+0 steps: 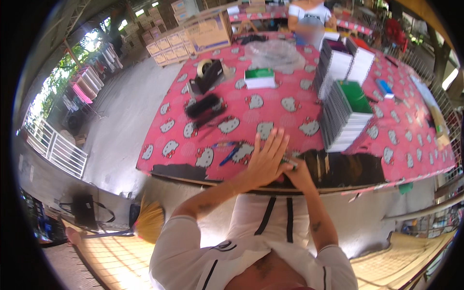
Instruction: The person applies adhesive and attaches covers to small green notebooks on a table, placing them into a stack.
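My left hand (266,159) is stretched out over the near edge of the table, its fingers extended and pointing away from me. Close against it on the right is my right hand (300,175), its fingers curled round a small dark, narrow object (289,163) whose kind I cannot make out. The left palm hides part of that object. Just left of my hands, a blue pen (228,154) and another slim pen-like item (225,144) lie on the pink patterned table cover (181,150). To the right rises a tall stack of spiral notebooks (344,121) with a green cover on top.
Further left are a black brush-like object (203,106) and a tape dispenser (207,79). Beyond lie a small green-topped stack (259,78) and crumpled clear plastic (275,54). More notebook stacks (333,67) and a blue box (384,89) sit right. A person (309,21) is across the table.
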`<state>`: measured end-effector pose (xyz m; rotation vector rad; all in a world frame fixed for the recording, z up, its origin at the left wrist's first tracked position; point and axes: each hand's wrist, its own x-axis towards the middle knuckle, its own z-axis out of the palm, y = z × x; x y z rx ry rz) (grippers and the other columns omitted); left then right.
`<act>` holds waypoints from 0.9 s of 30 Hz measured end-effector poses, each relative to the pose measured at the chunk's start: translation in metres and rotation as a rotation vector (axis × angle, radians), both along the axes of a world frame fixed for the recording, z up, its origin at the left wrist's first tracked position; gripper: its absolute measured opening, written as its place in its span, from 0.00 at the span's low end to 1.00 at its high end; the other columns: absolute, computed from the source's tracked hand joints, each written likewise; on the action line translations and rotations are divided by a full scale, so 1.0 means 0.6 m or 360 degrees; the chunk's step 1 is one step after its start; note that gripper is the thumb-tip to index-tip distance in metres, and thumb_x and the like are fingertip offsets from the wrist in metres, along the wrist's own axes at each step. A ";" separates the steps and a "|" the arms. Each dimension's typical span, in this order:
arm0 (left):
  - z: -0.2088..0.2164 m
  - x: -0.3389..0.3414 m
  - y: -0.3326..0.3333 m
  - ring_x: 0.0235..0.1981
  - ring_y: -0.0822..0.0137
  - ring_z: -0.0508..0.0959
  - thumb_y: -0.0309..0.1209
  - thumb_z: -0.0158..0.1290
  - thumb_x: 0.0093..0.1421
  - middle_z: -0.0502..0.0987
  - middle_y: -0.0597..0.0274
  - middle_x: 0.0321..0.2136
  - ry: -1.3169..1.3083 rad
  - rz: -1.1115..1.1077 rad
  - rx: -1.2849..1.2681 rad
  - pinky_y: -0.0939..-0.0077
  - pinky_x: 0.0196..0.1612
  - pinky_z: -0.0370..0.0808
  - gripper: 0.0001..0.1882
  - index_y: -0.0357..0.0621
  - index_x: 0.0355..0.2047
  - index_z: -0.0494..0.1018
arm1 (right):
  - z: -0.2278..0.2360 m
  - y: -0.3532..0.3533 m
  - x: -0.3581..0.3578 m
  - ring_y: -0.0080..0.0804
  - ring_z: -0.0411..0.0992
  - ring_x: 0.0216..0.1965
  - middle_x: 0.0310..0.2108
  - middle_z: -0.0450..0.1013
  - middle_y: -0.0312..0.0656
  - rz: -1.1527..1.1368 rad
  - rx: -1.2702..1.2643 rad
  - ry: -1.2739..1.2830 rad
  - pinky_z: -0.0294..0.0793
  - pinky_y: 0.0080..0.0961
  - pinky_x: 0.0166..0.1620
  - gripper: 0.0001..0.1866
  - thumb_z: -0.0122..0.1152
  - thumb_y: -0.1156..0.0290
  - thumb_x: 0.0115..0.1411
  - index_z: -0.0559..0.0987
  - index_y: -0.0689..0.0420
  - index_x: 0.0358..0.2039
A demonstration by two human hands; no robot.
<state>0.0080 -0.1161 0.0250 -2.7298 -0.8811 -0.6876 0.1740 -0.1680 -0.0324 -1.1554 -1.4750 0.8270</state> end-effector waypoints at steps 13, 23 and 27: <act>-0.075 -0.014 -0.050 0.70 0.49 0.58 0.55 0.42 0.68 0.61 0.48 0.66 -0.0228 -0.0274 -0.0220 0.25 0.66 0.35 0.37 0.40 0.67 0.58 | -0.010 0.000 0.008 0.29 0.78 0.35 0.32 0.81 0.49 -0.0055 -0.0104 0.0007 0.76 0.31 0.40 0.17 0.64 0.75 0.59 0.79 0.65 0.48; -0.007 0.003 0.010 0.44 0.64 0.79 0.35 0.60 0.61 0.80 0.67 0.38 -0.0503 -0.0475 -0.0449 0.40 0.70 0.41 0.11 0.52 0.44 0.78 | 0.061 -0.054 0.071 0.26 0.78 0.36 0.35 0.82 0.45 -0.0031 -0.0004 0.0022 0.77 0.24 0.42 0.15 0.66 0.72 0.62 0.81 0.66 0.47; -0.009 0.000 0.010 0.43 0.64 0.79 0.35 0.60 0.61 0.80 0.68 0.37 -0.0456 -0.0454 -0.0476 0.41 0.69 0.45 0.10 0.52 0.42 0.78 | 0.083 -0.051 0.087 0.22 0.77 0.36 0.35 0.82 0.44 -0.0024 -0.0188 -0.0058 0.77 0.22 0.42 0.11 0.64 0.75 0.63 0.83 0.66 0.44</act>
